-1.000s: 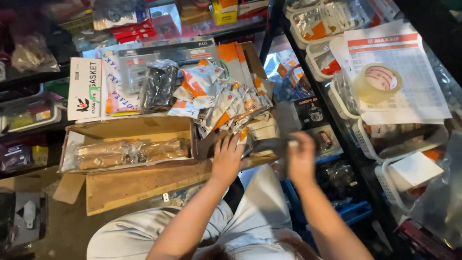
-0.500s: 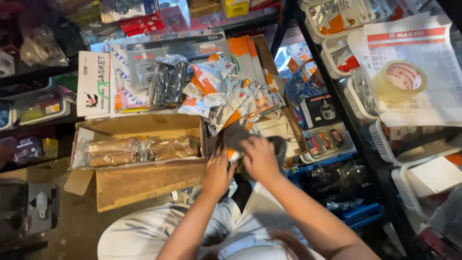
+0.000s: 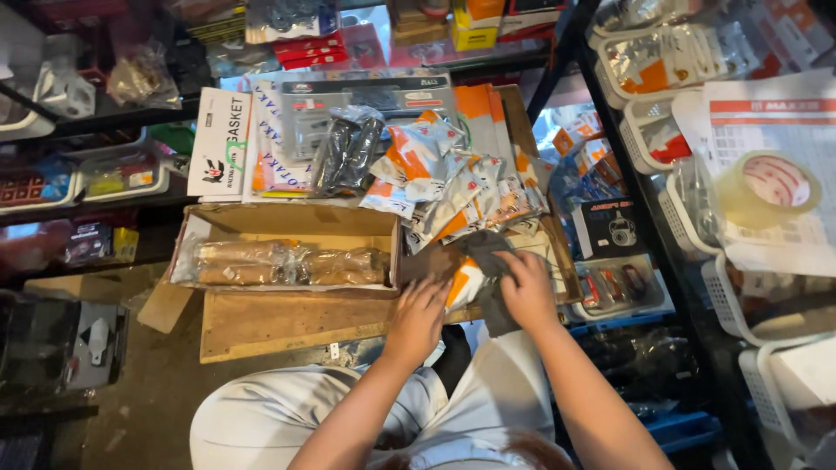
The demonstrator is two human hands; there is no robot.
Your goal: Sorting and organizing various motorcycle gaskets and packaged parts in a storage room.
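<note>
Grey cloth (image 3: 488, 261), crumpled, lies at the near edge of the cardboard box (image 3: 296, 222), amid orange-and-white packets (image 3: 453, 178). Right hand (image 3: 527, 292): fingers curled, pressing the cloth. Left hand (image 3: 418, 318): fingers spread flat beside an orange packet (image 3: 466, 283). Sorting looks midway: many packets loose, wrapped brown parts (image 3: 279, 264) boxed.

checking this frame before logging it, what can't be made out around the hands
Head view:
- Right hand covers much of the dark grey cloth-like piece; what it is stays unclear.
- Left hand hides the cardboard beneath.
- Brown parts in the clear plastic bag are blurred by wrap.
</note>
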